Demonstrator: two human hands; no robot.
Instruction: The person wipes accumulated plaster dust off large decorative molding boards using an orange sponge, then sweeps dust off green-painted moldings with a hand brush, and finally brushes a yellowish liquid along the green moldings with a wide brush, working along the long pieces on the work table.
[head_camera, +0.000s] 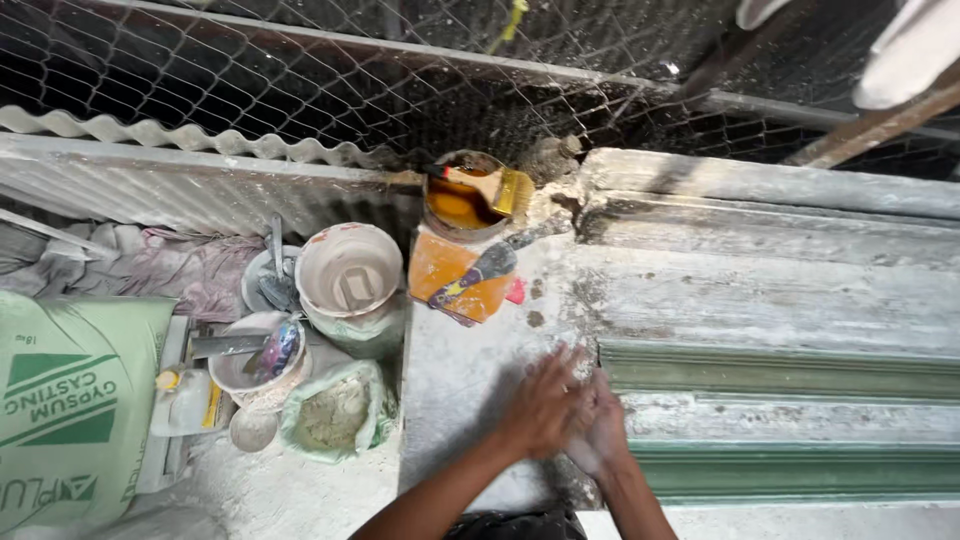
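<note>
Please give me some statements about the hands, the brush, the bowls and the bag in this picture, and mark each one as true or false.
1. Both hands, left hand and right hand, are close together at the end of the green mould. True.
2. The yellow brush lies on the floor beside the bag. False: it rests across the top of a round tin near the wire mesh.
3. The scraper lies on an orange tile. True.
4. The large white bowl stands to the right of the hands. False: it is to their left, among other containers.
5. A green and white bag lies at the left edge. True.
</note>
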